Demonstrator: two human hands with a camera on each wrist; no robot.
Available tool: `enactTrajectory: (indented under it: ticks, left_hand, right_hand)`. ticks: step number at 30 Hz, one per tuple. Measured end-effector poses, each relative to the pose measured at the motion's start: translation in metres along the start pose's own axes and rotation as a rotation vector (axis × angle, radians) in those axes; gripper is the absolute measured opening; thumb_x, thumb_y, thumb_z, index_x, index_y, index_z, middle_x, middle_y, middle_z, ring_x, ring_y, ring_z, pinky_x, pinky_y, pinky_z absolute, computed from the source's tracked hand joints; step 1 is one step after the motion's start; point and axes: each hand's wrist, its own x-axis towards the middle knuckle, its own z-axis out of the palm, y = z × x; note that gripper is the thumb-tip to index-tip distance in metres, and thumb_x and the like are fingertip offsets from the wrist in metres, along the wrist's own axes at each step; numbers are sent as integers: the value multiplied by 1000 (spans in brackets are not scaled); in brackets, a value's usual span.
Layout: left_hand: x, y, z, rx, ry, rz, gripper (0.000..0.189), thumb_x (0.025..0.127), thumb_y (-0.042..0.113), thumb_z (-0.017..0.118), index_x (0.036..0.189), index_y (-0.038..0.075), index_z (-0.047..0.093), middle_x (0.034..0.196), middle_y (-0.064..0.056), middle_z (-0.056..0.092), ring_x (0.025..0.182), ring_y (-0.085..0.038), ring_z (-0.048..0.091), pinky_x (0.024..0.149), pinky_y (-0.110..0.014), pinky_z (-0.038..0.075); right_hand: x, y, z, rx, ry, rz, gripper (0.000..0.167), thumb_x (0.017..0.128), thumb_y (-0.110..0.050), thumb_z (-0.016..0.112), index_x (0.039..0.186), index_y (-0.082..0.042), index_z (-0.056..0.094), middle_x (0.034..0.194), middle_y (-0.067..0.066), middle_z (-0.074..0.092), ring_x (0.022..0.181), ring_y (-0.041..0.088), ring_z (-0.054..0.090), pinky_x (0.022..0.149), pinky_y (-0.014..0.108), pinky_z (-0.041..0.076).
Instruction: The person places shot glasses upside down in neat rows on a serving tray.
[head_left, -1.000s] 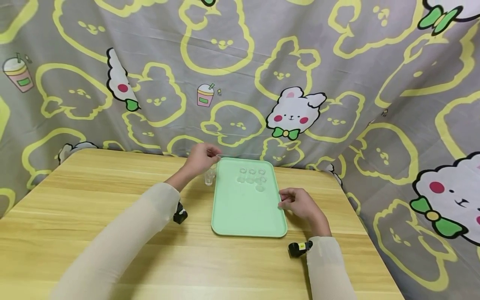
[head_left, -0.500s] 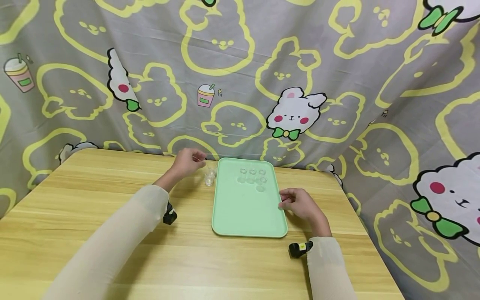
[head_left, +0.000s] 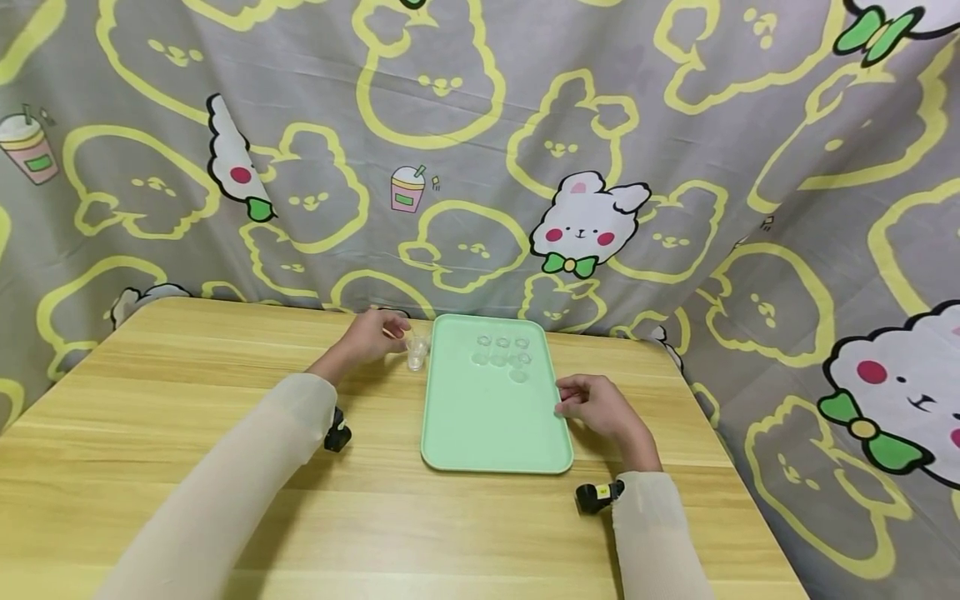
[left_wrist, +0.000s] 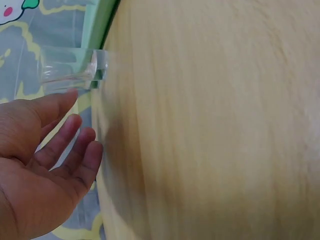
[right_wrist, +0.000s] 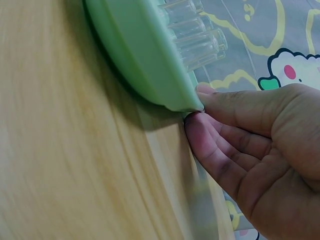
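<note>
My left hand (head_left: 372, 335) is beside the tray's far left side, its fingers loosely bent and nothing between them. Just past its fingertips stands a small clear cup (left_wrist: 67, 67), close to the thumb in the left wrist view. In the head view, clear cups (head_left: 415, 360) cluster on the table between that hand and the tray. The light green tray (head_left: 487, 425) carries several small clear cups (right_wrist: 200, 47) in rows on its far half. My right hand (head_left: 596, 406) pinches the tray's right edge, thumb on top of the rim and fingers below.
The wooden table (head_left: 360, 525) runs up to a grey patterned curtain (head_left: 465, 167) at the back, with more curtain along the right. A black wrist camera (head_left: 337, 432) sits on the left wrist and another camera (head_left: 597, 498) on the right.
My left hand has moved left from the tray's far left corner, then sunk lower beside the cups. The right hand stays at the tray edge.
</note>
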Motion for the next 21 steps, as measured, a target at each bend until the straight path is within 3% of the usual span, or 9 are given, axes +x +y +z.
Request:
enactTrajectory:
  ticks: [7,14,21]
  left_hand:
    - [1,-3,2,15,-27,33,29,94,10,75,119,-4,70,111,-20,71,108,-36,68,95,-46,54]
    - [2,-2,4,-1,-49,-6,29,95,14,75,121,0,70,115,-17,69,107,-35,68,93,-45,55]
    - [2,0,6,3,-53,19,29,94,14,76,119,0,71,111,-17,70,104,-35,69,90,-44,57]
  right_hand:
    - [0,0,0,13,4,14,44,93,-3,74,134,5,62,114,14,69,98,23,64,85,34,55]
    - [2,3,0,-5,7,1,42,94,-4,73,133,5,62,113,13,69,97,22,64,84,34,55]
    - [2,3,0,-2,6,-3,42,95,-5,73,133,6,62,114,14,69,98,22,64,84,34,55]
